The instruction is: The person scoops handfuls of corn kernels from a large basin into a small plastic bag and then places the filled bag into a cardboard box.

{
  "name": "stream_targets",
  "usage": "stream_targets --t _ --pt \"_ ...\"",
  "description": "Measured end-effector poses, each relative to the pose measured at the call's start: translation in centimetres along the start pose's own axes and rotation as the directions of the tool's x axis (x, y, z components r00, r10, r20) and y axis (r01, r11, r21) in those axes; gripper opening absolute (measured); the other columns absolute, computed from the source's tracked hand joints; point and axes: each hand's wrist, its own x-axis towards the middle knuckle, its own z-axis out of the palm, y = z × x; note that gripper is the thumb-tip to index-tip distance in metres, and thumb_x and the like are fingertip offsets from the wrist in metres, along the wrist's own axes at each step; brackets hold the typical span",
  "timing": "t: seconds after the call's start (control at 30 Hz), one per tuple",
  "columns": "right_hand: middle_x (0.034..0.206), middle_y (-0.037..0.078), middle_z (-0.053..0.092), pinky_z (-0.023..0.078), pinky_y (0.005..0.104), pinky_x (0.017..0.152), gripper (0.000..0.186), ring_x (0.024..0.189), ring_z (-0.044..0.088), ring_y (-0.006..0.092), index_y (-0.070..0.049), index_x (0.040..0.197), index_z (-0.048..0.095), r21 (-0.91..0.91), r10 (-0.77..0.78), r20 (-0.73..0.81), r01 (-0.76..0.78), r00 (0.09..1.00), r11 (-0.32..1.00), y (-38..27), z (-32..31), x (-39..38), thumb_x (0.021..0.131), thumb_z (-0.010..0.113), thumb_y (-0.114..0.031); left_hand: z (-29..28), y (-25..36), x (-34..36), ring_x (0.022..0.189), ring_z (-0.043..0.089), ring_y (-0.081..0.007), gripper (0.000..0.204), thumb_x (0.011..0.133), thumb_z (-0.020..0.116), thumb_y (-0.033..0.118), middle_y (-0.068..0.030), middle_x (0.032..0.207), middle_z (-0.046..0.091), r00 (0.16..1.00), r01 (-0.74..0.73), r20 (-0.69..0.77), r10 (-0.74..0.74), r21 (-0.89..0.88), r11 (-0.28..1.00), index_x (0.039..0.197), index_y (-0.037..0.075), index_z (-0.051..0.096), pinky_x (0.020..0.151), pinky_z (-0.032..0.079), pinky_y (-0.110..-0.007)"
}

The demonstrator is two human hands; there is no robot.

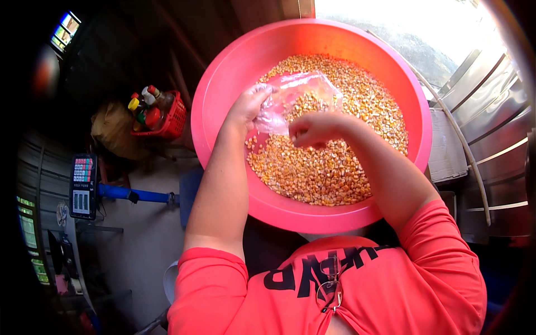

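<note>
Basin (234,75) holds corn (324,176); left hand (250,105) pinches clear bag (298,82); right hand (318,128) curled, contents unclear.

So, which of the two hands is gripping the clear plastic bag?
The left hand: it grips the left end of the clear plastic bag, whereas the right hand is curled over the corn kernels.

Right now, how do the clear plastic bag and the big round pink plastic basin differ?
The clear plastic bag is see-through; the big round pink plastic basin is opaque. The bag is much smaller than the basin. The bag is crumpled where the left hand grips it, while the basin has a smooth, round rim and holds loose yellow-orange corn kernels. Both look like plastic.
</note>
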Motion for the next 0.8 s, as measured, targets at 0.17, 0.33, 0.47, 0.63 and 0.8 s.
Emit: stream_targets --t 0.17,0.33,0.47,0.63,0.8 --pt "0.064 0.002 0.052 0.046 0.0241 0.044 0.015 0.051 0.052 0.0079 -0.005 0.085 0.053 0.313 0.036 -0.490 0.137 0.871 0.940 2.5 -2.4 0.4 0.086 0.057 -0.020 0.8 1.0 -0.4 0.073 0.060 -0.0147 0.018 0.088 0.051 0.014 -0.0082 0.085 0.061 0.999 -0.018 0.047 0.018 0.009 1.000 0.097 0.001 0.060 0.060 0.053 -0.030" --pt "0.089 0.015 0.062 0.051 0.0328 0.070 0.032 0.076 0.062 0.0232 -0.002 0.104 0.057 -0.282 -0.223 -0.762 -0.001 0.608 0.959 4.4 -1.9 1.3 0.078 0.062 -0.020 1.0 1.3 -0.3 0.074 0.060 -0.0145 0.019 0.089 0.049 0.014 -0.0081 0.085 0.061 0.997 -0.004 0.075 0.005 -0.010 1.000 0.098 0.001 0.060 0.062 0.053 -0.030" --pt "0.093 0.014 0.063 0.047 0.0353 0.077 0.029 0.083 0.061 0.0275 -0.006 0.101 0.060 -0.453 -0.250 -0.599 -0.064 0.761 0.889 2.0 -1.7 0.5 0.074 0.062 -0.018 1.0 1.3 -0.3 0.070 0.062 -0.0183 0.019 0.089 0.049 0.012 -0.0131 0.088 0.061 0.998 -0.033 0.061 0.034 -0.019 0.999 0.100 -0.003 0.056 0.057 0.055 -0.032" --pt "0.086 0.010 0.064 0.048 0.0333 0.069 0.025 0.079 0.061 0.0224 -0.009 0.096 0.062 -0.376 -0.157 0.006 0.147 0.988 0.915 -0.4 2.2 0.3 0.072 0.065 -0.019 1.0 1.2 -0.5 0.068 0.059 -0.0134 0.019 0.089 0.049 0.015 -0.0063 0.080 0.059 1.000 -0.001 0.031 0.001 0.004 1.000 0.099 0.001 0.060 0.059 0.053 -0.030" --pt "0.094 0.012 0.063 0.046 0.0379 0.076 0.032 0.090 0.060 0.0274 -0.011 0.102 0.061 -0.525 0.000 0.416 0.240 0.909 0.817 -2.2 7.1 1.5 0.071 0.066 -0.016 0.6 0.7 0.0 0.065 0.059 -0.0139 0.018 0.090 0.050 0.015 -0.0056 0.079 0.059 1.000 0.009 0.029 -0.009 0.000 1.000 0.098 0.001 0.059 0.056 0.053 -0.030"
